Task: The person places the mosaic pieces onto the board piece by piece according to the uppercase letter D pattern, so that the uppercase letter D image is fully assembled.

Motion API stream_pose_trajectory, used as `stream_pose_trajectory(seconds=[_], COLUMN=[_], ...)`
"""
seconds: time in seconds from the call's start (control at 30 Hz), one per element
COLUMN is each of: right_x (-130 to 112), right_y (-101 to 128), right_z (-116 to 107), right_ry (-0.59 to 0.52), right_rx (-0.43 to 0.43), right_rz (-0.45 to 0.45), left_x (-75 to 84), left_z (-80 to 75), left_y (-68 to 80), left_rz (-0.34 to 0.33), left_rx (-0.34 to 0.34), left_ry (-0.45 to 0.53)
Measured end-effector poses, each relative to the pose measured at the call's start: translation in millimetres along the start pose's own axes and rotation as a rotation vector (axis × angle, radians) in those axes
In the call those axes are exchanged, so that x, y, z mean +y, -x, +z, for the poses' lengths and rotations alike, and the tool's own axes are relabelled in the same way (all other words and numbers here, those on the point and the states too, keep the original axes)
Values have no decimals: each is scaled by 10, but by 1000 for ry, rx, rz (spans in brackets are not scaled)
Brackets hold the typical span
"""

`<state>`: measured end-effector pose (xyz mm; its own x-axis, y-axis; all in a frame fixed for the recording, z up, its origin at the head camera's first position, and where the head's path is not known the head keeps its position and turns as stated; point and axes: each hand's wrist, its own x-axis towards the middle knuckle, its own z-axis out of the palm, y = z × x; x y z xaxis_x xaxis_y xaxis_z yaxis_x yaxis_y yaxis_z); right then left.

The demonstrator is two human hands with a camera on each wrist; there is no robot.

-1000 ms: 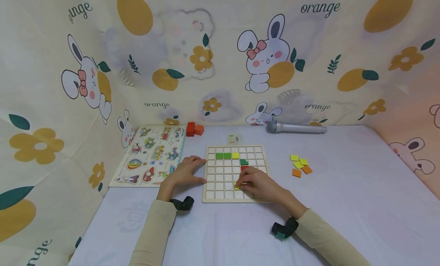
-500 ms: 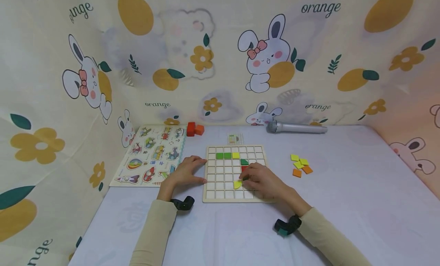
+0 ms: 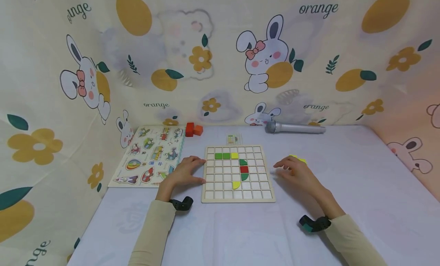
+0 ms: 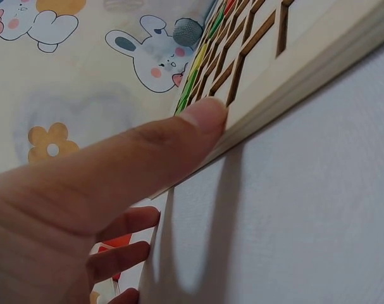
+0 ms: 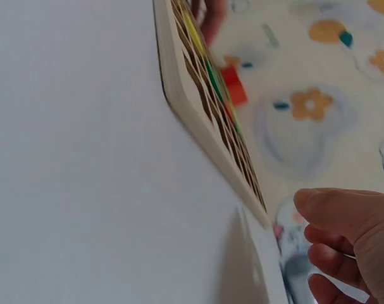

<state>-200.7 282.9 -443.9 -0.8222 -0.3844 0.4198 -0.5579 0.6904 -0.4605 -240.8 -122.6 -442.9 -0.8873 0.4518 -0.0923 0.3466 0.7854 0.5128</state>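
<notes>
A wooden grid board (image 3: 237,200) lies flat on the table. My left hand (image 3: 185,171) rests at its left edge, with the thumb (image 4: 204,117) against the rim in the left wrist view. Tiles in the cells include green squares (image 3: 218,156), a yellow square (image 3: 234,155), a red square (image 3: 244,169) and two rounded green pieces (image 3: 244,176). Lower down sits a yellow quarter-round tile (image 3: 236,185). Off the board's right side hovers my right hand (image 3: 298,174), fingers loosely bent and holding nothing. It mostly hides the loose tiles behind it; some yellow ones (image 3: 301,160) peek out.
Behind the board lies a small printed pattern card (image 3: 234,139). A picture puzzle board (image 3: 148,155) is at the left, near two red-orange blocks (image 3: 190,129). A silver microphone (image 3: 295,128) lies along the back wall cloth.
My right hand has let go of the yellow quarter-round tile, leaving it in a cell, and moved right off the board towards the loose tiles. My left hand stays put.
</notes>
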Motion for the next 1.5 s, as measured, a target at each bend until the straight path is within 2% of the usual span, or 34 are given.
stream_pose_trajectory(seconds=[0.13, 0.43, 0.8, 0.93, 1.1, 1.3, 1.37, 1.5], right_x=[96, 247, 329, 323, 264, 67, -26, -251], right_y=[87, 240, 277, 279, 235, 63, -7, -134], right_z=[-117, -276, -283, -300, -281, -128, -45, 147], right_ry=[39, 89, 108, 107, 87, 9, -13, -65], right_rx=[-1, -128, -184, -205, -183, -131, -145, -218], right_rz=[60, 257, 314, 309, 255, 119, 96, 103], left_x=[-9, -19, -15, -18, -27, -23, -21, -16], left_z=[7, 19, 10, 11, 13, 14, 11, 7], left_y=[1, 0, -2, -8, -13, -16, -15, -15], left_rz=[-2, 3, -4, -4, -6, -8, -7, -8], left_rx=[2, 7, 3, 3, 3, 1, 1, 0], left_ry=[-4, -7, 7, 3, -7, 0, 5, 4])
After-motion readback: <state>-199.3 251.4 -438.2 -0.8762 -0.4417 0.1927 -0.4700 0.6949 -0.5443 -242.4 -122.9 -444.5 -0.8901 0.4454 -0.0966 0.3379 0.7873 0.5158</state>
